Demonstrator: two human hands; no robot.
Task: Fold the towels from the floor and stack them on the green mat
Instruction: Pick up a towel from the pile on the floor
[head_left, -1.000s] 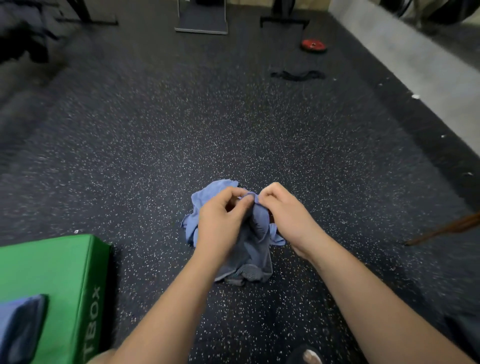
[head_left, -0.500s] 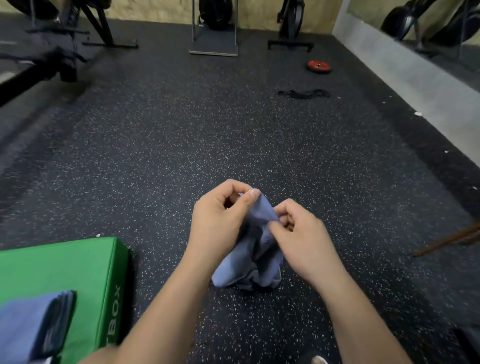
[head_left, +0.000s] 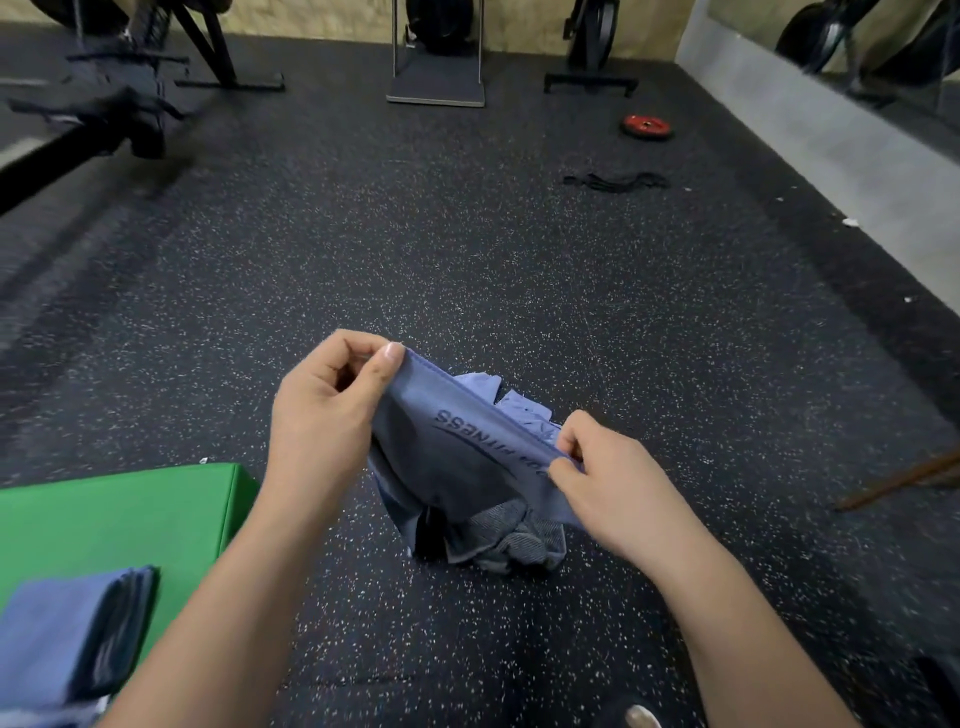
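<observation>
Sitting at the far left, a stack of folded towels (head_left: 67, 634) rests on the green mat (head_left: 130, 514), so part of the job looks done. Just right of the mat's edge, the left hand (head_left: 322, 415) has its fingers (head_left: 382, 366) pinching one end of a blue towel (head_left: 457, 467) along its hem. The right hand (head_left: 613, 488) pinches the other end, and the hem runs taut between them. The rest hangs bunched toward the floor (head_left: 519, 260), not yet folded. Lighter cloth just behind may be another towel; I cannot tell. Open floor lies ahead and rightward, with a brown stick (head_left: 904, 478) well apart.
</observation>
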